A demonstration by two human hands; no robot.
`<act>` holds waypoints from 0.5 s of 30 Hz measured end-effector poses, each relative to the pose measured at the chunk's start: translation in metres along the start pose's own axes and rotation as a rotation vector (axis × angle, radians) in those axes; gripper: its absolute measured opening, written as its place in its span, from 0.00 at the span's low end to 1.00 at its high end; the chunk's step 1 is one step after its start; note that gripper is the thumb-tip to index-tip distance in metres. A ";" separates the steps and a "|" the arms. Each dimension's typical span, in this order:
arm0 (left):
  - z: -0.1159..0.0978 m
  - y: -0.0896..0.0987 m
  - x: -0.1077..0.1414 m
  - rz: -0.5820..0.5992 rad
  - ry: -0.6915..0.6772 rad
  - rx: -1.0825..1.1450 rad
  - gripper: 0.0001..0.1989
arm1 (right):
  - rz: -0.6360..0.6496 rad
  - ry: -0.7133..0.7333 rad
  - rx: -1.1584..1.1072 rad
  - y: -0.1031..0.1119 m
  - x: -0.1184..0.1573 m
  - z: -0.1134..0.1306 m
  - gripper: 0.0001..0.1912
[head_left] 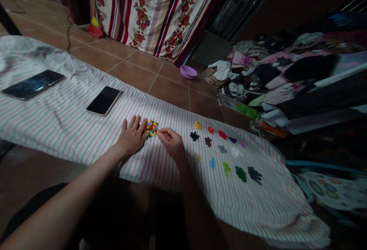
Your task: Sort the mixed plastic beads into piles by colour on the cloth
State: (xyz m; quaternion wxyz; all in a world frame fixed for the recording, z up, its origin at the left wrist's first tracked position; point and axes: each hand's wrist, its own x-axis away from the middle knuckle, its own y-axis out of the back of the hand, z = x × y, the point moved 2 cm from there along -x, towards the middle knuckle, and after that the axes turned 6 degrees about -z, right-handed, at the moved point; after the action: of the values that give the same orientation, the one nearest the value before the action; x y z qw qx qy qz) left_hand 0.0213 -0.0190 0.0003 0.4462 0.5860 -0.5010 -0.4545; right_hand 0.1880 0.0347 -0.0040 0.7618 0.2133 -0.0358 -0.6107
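A patch of small multicoloured pieces [151, 128] lies on the striped cloth [160, 166]. My left hand [132, 137] rests flat at the patch's left side, fingers spread, with nothing visible in it. At the right edge of the patch, my right hand [171, 141] has its thumb and index finger pinched together; whatever is between the tips is too small to make out. Farther right are small piles sorted by colour, among them yellow [197, 125], orange [210, 130], red [222, 134], black [194, 136], light blue [212, 163] and dark green [241, 173].
A phone [103, 100] and a tablet [34, 84] lie on the cloth to the left. Beyond the cloth, a purple bowl [188, 72] stands on the tiled floor, near a floral curtain [149, 13]. Heaped clothes [266, 66] fill the right background.
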 end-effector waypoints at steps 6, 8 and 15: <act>-0.020 0.001 -0.003 -0.120 -0.037 -0.014 0.30 | -0.099 -0.130 -0.144 0.011 0.003 -0.019 0.12; -0.028 -0.002 -0.005 -0.145 -0.067 -0.014 0.30 | -0.130 -0.122 -0.145 0.014 0.005 -0.021 0.11; -0.048 -0.013 -0.010 -0.141 -0.089 -0.029 0.29 | -0.240 -0.033 -0.065 0.025 0.006 -0.018 0.11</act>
State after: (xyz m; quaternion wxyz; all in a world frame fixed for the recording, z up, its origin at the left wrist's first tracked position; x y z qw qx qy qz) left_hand 0.0697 -0.0045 -0.0027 0.3989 0.5926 -0.4713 -0.5173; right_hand 0.2183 0.0382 -0.0120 0.6892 0.1813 -0.0028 -0.7015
